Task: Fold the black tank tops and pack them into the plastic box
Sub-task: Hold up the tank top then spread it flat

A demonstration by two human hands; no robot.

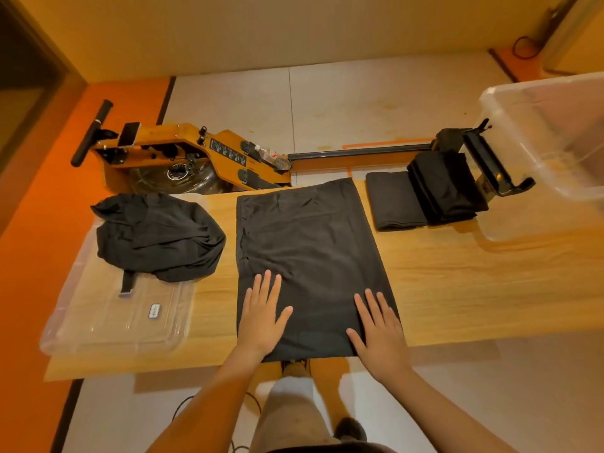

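A black tank top [307, 250] lies spread flat in the middle of the wooden table [474, 289], folded into a long rectangle. My left hand [263, 313] presses flat on its near left part, fingers straight and spread. My right hand [379, 325] presses flat on its near right corner. A heap of unfolded black tank tops [157, 237] sits at the left. Folded black tank tops [425, 196] lie in a stack at the back right. The clear plastic box [549, 152] stands at the far right.
A clear plastic lid [121, 318] lies on the table's left end, under the heap. Behind the table a wooden rowing machine [202, 155] stands on the floor, its rail running right. My legs show below the near table edge.
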